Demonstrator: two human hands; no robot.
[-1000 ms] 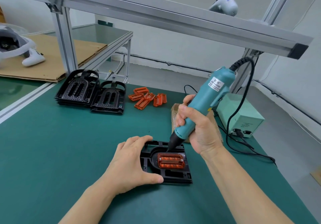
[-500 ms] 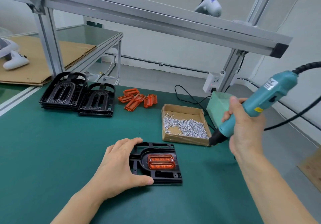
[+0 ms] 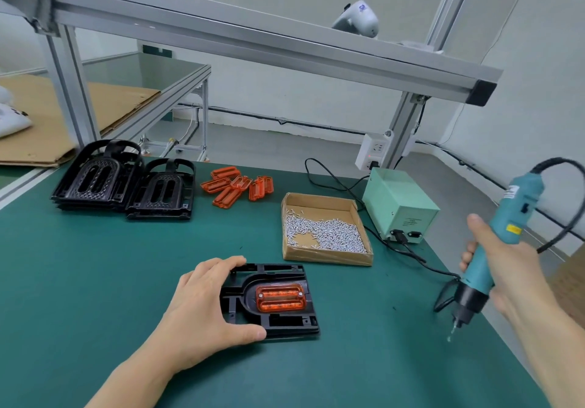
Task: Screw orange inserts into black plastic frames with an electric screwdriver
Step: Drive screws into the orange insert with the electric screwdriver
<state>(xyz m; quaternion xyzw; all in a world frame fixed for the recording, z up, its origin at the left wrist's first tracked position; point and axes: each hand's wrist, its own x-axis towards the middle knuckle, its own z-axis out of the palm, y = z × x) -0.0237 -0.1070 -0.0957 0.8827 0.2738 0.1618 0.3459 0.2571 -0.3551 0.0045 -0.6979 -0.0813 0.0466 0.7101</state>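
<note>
Teal electric screwdriver now sits at the right edge of frame, bit pointing down at the green mat, well clear of the work; a second ago its tip was on the orange insert. Right hand wraps the barrel. Left hand stays put, thumb and fingers spanning the black frame at lower centre. Two screw heads show on the insert's upper corners. Judgement: one screw is just driven; next likely a fresh screw from the cardboard box.
</note>
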